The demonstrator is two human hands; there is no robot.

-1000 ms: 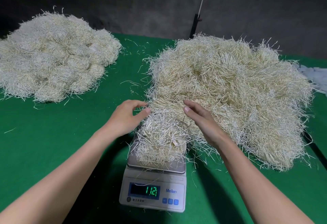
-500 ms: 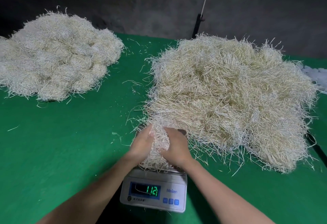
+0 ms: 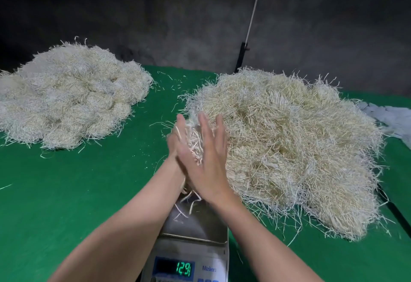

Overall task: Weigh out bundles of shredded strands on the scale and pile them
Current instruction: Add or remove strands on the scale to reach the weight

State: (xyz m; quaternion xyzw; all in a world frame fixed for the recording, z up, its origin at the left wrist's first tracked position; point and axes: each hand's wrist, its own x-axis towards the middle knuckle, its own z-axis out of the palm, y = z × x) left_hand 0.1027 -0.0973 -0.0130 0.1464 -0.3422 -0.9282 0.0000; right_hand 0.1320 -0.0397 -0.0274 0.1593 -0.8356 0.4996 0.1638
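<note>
Our left hand [image 3: 174,143] and right hand [image 3: 208,161] press the bundle [image 3: 193,140] flat-palmed (long axis away from us); the pile [image 3: 66,97] lies well left, left hand nearer

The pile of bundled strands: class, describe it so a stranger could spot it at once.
Start at the green table. Of its two pale heaps, find the left pile, away from the scale. Unlike the loose heap on the right, it is made of rounded clumps.
</note>
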